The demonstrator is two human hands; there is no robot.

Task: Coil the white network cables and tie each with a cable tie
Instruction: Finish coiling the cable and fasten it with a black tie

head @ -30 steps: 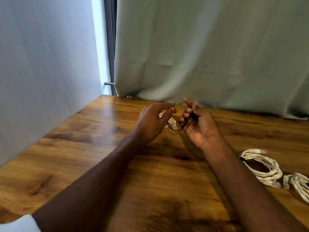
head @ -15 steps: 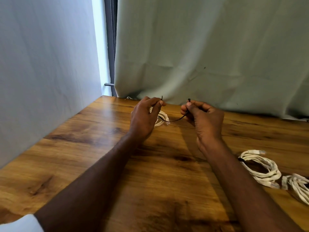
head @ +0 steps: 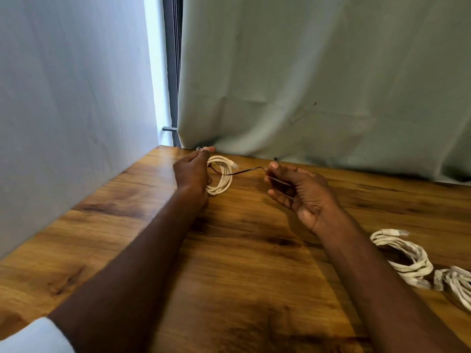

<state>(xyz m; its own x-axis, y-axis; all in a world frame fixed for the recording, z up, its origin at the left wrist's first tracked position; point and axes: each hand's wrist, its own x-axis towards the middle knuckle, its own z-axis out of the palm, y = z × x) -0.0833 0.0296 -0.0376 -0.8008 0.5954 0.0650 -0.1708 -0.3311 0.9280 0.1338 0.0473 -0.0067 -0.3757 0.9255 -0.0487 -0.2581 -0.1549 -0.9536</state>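
**Tie threaded through the coil, ends held apart**

Wooden table [head: 242, 263] runs up to a pale wall on the left and a green curtain [head: 318, 85] along its far edge, so the work sits toward the far left corner where both arms can reach it.

Nearest that corner, the left hand [head: 192, 171] grips a coiled white cable [head: 221, 177] upright off the wood, fingers curled round the near side of the loops, probably to keep the turns bunched while they are bound. A dark cable tie [head: 244, 171] passes through the coil and stretches rightward; its far end is pinched between thumb and fingertips of the right hand [head: 300, 192], held apart from the coil, apparently to keep the strap taut and ready to wrap round. The tie does not look closed yet.

Near the right edge lie two more cable coils [head: 405, 258], set aside out of the way; whether they are tied I cannot tell.
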